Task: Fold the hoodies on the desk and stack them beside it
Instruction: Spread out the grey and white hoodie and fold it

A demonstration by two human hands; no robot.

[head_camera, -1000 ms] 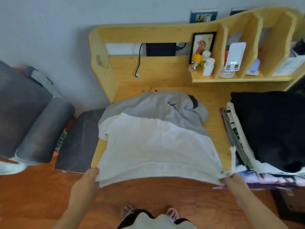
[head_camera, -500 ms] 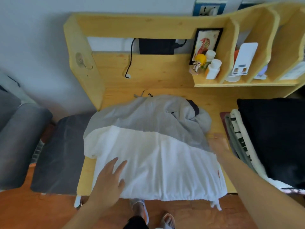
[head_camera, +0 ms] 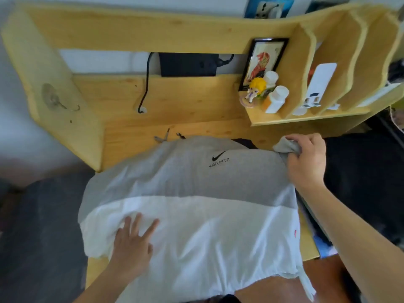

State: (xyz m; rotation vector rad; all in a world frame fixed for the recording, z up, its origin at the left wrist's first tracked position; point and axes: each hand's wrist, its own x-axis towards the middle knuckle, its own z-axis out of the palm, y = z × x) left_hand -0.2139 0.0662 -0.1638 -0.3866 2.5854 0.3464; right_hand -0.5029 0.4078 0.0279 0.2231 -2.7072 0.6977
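My left hand [head_camera: 133, 243] presses flat, fingers spread, on the hoodie [head_camera: 192, 206], which lies across the desk [head_camera: 129, 136] with its near hem hanging over the edge. My right hand [head_camera: 306, 160] grips a grey bunch at its far right. I should pin the white half firmly and draw that bunch inward, keeping the fold straight. Dark folded clothes [head_camera: 360, 182] sit right; a shelf [head_camera: 306, 117] stands far right.

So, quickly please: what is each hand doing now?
Left hand: open, fingers spread flat on the white part of the hoodie.
Right hand: closed, gripping grey fabric of the hoodie.
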